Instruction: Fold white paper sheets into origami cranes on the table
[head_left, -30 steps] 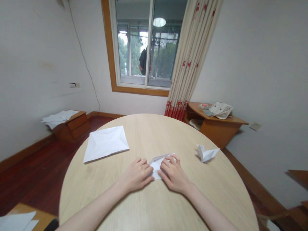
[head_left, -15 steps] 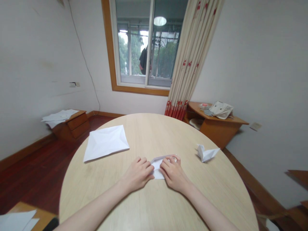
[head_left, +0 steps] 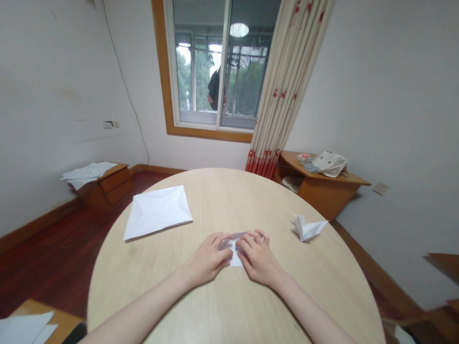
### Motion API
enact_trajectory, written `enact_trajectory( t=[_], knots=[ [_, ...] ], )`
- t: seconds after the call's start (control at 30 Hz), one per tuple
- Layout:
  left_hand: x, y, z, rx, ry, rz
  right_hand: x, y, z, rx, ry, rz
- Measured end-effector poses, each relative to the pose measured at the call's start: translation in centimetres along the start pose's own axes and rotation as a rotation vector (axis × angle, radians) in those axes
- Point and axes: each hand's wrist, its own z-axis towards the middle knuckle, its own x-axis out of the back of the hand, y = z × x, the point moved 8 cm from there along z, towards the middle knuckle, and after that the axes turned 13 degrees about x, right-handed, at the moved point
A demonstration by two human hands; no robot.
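Observation:
A small folded white paper point(head_left: 234, 248) lies on the round light-wood table point(head_left: 229, 306) in front of me. My left hand point(head_left: 208, 258) rests on its left part with the fingers pressed down on it. My right hand point(head_left: 258, 258) covers its right part, fingers curled and pressing the paper flat. Most of the paper is hidden under both hands; only a strip shows between them.
A white sheet of creased paper point(head_left: 158, 212) lies at the table's far left. A finished folded paper bird point(head_left: 307, 228) stands at the right. Low wooden cabinets with papers point(head_left: 89, 173) and a bag point(head_left: 328, 163) stand by the walls.
The raised paper flap has been pressed down flat. My left hand's fingers have slid forward and right over the paper, closing the gap to my right hand.

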Motion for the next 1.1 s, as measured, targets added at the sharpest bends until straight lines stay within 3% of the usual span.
enact_trajectory(
  t=[0.27,0.43,0.77,1.1],
  knots=[
    [-0.5,-1.4,0.1,0.145,-0.032,-0.325,0.4,0.0,-0.3,0.002,0.089,-0.056],
    [-0.9,-2.0,0.0,0.203,-0.029,-0.443,0.3,0.6,-0.3,-0.045,0.061,-0.04],
    [-1.0,-1.9,0.2,0.202,-0.045,-0.466,-0.6,1.1,-0.2,-0.097,-0.067,0.021],
    [-1.5,-2.3,0.1,0.219,-0.063,-0.368,-0.7,0.9,-0.1,-0.081,-0.092,0.087]
  ],
)
